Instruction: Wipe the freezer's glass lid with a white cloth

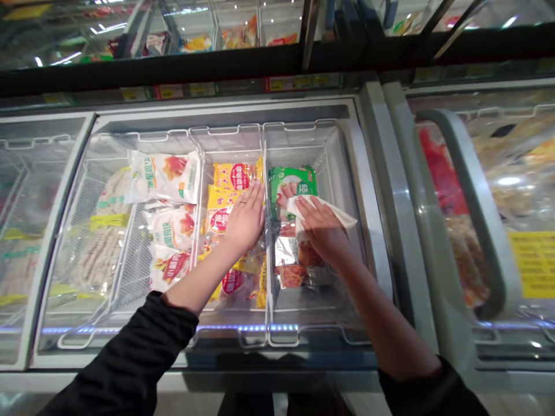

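Note:
I reach into an open chest freezer (pixel 368 190) divided by wire baskets. My left hand (pixel 245 219) lies flat, fingers stretched out, on the yellow and red food packets (pixel 229 179) in the middle basket, right beside the divider. My right hand (pixel 321 228) presses a white cloth (pixel 342 215) down in the right basket, its fingers curled over the cloth's near end. A green packet (pixel 292 180) lies just beyond the cloth. Foil and red packets (pixel 292 268) sit below my right hand.
White packets with red print (pixel 167 176) fill the left basket. Another freezer with a closed glass lid and grey handle (pixel 472 202) stands to the right, one more to the left (pixel 26 231). Price tags (pixel 299 82) line the dark shelf edge above.

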Available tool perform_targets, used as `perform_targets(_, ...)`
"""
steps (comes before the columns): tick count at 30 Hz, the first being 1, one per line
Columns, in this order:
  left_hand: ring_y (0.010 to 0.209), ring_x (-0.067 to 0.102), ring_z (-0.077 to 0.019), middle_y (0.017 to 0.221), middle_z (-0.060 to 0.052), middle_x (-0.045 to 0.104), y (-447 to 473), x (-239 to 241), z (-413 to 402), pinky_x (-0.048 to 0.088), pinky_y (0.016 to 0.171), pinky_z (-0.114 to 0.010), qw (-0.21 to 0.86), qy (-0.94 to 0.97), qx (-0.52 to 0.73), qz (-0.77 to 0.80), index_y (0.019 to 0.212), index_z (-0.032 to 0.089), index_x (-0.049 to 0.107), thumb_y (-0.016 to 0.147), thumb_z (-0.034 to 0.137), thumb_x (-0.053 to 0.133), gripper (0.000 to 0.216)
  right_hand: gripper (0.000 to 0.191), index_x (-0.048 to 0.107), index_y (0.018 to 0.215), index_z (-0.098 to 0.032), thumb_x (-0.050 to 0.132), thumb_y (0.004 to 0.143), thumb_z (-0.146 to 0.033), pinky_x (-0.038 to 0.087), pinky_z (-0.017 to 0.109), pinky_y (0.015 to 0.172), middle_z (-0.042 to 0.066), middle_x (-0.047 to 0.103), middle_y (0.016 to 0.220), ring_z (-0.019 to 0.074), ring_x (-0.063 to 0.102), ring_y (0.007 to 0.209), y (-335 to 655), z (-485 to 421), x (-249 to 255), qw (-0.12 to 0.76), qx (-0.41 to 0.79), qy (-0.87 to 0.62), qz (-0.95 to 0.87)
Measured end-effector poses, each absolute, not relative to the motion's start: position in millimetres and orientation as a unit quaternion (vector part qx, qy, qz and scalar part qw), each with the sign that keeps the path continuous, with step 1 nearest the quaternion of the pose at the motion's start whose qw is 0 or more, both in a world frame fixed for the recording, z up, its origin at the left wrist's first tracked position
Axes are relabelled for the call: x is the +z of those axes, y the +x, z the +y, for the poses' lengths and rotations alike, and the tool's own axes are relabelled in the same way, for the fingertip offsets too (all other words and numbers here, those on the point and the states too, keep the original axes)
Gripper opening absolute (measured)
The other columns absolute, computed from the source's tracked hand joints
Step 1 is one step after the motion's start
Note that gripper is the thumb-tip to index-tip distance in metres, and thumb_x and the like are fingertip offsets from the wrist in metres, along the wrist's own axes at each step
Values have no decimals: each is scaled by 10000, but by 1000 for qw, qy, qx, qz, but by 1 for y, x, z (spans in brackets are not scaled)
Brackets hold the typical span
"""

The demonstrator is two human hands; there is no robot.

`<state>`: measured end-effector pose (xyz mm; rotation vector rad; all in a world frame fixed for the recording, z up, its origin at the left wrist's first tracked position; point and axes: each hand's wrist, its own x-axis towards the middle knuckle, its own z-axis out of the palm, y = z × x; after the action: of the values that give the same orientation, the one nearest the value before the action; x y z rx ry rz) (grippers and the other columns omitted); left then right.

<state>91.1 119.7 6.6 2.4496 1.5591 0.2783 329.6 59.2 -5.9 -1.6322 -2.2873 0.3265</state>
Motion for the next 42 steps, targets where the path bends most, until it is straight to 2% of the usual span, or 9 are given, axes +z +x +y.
perform_targets(6,1649,390,-262,1743,-84,465,80,3,108,337,1385,-530,127,821,119,544,1729,226,390,1088,176,387,644,627,420,1725,-238,371,1101,-219,361,658,1344,44,421,1766,346,334,1670,281,85,-13,129,133,-629,-755)
perform_targets(10,1650,389,-252,1735,-96,477,80,4,110,345,1382,-523,145,815,137,545,1703,197,432,1104,201,369,603,621,441,1713,-245,385,1096,-212,342,588,1366,16,425,1763,304,335,1673,254,73,-5,119,171,-552,-808)
perform_targets(15,1643,407,-249,1721,-87,500,79,5,109,352,1376,-550,158,811,141,545,1691,207,449,1089,188,379,606,637,395,1729,-316,427,1102,-203,407,525,1333,9,501,1721,257,404,1642,297,36,5,133,162,-482,-851)
perform_targets(22,1647,399,-244,1736,-111,470,82,6,109,321,1393,-504,152,812,128,549,1668,156,481,1090,186,378,588,615,422,1721,-211,365,1110,-236,374,670,1320,82,453,1745,358,378,1650,290,77,-9,151,135,-613,-763)
perform_targets(27,1649,394,-246,1731,-110,478,81,5,111,345,1380,-520,146,815,120,548,1671,166,474,1089,195,387,589,634,401,1732,-256,373,1099,-227,337,613,1355,20,417,1770,316,332,1673,257,72,-3,117,175,-556,-804)
perform_targets(31,1649,391,-247,1735,-98,476,81,4,111,336,1386,-517,144,817,116,547,1685,180,455,1070,174,403,617,649,366,1742,-297,417,1100,-214,370,560,1343,9,458,1747,283,376,1655,284,31,5,124,180,-498,-839)
perform_targets(34,1660,370,-258,1752,-97,450,82,5,111,316,1396,-516,152,814,109,550,1690,172,448,1065,155,400,627,665,336,1753,-311,432,1101,-218,397,565,1321,18,494,1725,295,401,1643,307,19,3,144,158,-530,-821)
perform_targets(38,1669,351,-266,1766,-89,428,84,7,111,296,1402,-530,159,809,100,557,1704,191,431,1070,149,393,636,605,421,1720,-201,362,1121,-261,365,644,1316,74,490,1724,371,415,1628,294,39,-5,173,125,-619,-756)
perform_targets(42,1669,348,-260,1766,-78,433,85,8,112,301,1398,-530,154,807,96,562,1719,221,408,1074,149,400,649,587,483,1689,-227,330,1122,-244,350,604,1339,22,450,1744,337,381,1650,257,45,-4,159,150,-598,-771)
